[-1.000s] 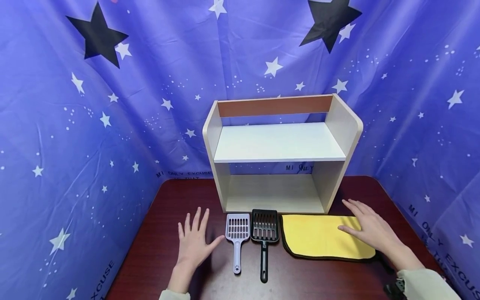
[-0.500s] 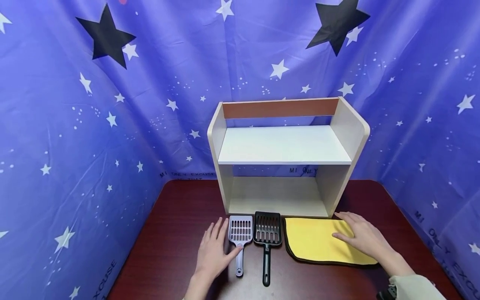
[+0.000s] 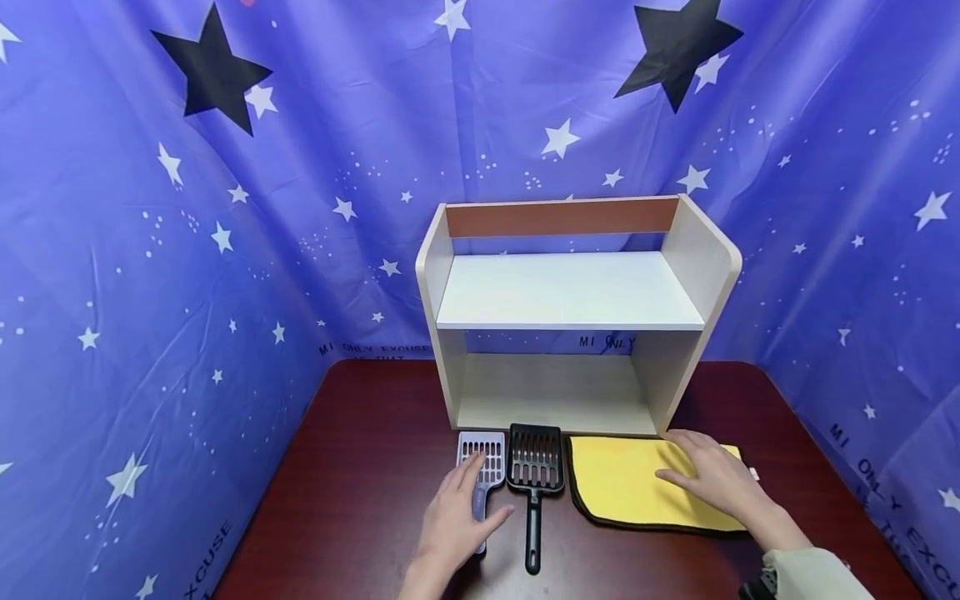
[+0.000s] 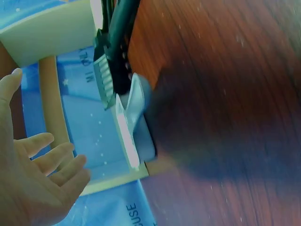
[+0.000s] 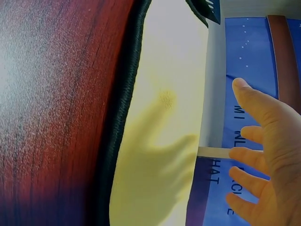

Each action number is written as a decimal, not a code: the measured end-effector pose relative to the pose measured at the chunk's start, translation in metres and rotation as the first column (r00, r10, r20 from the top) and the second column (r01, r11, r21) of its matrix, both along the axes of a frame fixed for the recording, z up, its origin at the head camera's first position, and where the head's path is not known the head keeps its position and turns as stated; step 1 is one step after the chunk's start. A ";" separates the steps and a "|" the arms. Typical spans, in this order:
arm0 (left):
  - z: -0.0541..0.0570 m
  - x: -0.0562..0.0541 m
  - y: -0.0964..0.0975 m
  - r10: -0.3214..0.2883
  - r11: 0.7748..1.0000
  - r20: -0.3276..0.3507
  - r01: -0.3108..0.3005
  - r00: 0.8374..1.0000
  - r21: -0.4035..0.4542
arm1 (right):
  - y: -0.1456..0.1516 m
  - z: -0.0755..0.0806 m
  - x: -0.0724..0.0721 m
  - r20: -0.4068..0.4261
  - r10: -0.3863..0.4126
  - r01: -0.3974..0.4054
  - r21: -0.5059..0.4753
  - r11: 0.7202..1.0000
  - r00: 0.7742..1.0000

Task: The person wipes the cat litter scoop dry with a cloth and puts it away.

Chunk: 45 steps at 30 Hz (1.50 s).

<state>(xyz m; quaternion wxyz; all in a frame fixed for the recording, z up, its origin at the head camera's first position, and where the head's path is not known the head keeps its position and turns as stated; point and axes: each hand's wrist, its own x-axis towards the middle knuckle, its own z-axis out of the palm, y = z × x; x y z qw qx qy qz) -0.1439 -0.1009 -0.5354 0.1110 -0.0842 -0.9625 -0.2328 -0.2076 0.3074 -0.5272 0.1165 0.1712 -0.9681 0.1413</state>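
Purple scoop [image 3: 491,485] lies on the surface [image 3: 360,450] just in front of the shelf [image 3: 567,292], with the black scoop [image 3: 534,493] beside it on the right, and my left grip [image 3: 452,517] hangs over it, fingers spread, holding nothing; the left wrist view shows a gap between them. I read this as a reach, so I want the palm lined up with the handle [image 3: 480,502], thumb going down between the two scoops' handles and fingers along the outer side. Since the handle looks slim and low, I should bring the fingertips right down to the surface before pinching, and avoid squeezing the slotted head. My thumb needs care near the black scoop, which a wide approach could nudge. Lifting straight up should clear the shelf's front edge. My right grip [image 3: 716,479] hangs spread over the yellow cloth [image 3: 626,483], holding nothing, and is best kept out of the way.
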 end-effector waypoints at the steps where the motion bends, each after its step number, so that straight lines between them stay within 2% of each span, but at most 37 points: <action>1: 0.000 0.000 0.003 -0.007 1.000 0.008 0.006 1.000 0.022 | 0.000 0.000 0.000 0.001 0.002 -0.002 -0.002 1.000 1.000; 8: -0.005 0.003 0.023 -0.030 0.987 0.002 0.029 1.000 0.159 | 0.000 -0.003 -0.003 0.003 0.008 -0.008 -0.005 1.000 1.000; 14: -0.016 0.008 0.031 -0.093 0.956 0.062 0.072 0.994 0.286 | -0.003 -0.006 -0.004 0.027 0.011 -0.011 -0.008 1.000 1.000; 17: -0.023 0.010 0.035 -0.139 0.912 0.106 0.086 0.985 0.400 | -0.004 -0.007 -0.006 0.033 0.012 -0.012 -0.001 1.000 0.999; 21: -0.031 0.010 0.040 -0.190 0.836 0.174 0.066 0.966 0.545 | -0.005 -0.009 -0.006 0.037 0.004 -0.005 0.002 1.000 0.999; 24: -0.037 0.009 0.044 -0.185 0.810 0.211 0.028 0.960 0.585 | -0.005 -0.009 -0.006 0.053 0.002 -0.002 0.003 1.000 0.999; 27: -0.043 0.009 0.047 -0.147 0.816 0.224 -0.009 0.963 0.578 | -0.006 -0.010 -0.007 0.061 0.006 -0.005 -0.003 1.000 0.998; 35: -0.053 0.008 0.052 -0.061 0.831 0.206 -0.065 0.977 0.552 | -0.008 -0.017 -0.011 0.062 0.005 -0.003 -0.041 0.999 0.998; 37: -0.055 0.007 0.054 -0.044 0.844 0.211 -0.076 0.977 0.530 | -0.008 -0.020 -0.012 0.072 0.000 0.004 -0.054 0.999 0.997; 42: -0.056 0.004 0.061 -0.002 0.893 0.226 -0.099 0.974 0.438 | -0.009 -0.030 -0.014 0.113 -0.023 0.032 -0.075 0.997 0.993; 45: -0.055 0.003 0.064 0.017 0.904 0.234 -0.115 0.972 0.413 | -0.010 -0.034 -0.017 0.125 -0.029 0.038 -0.073 0.997 0.992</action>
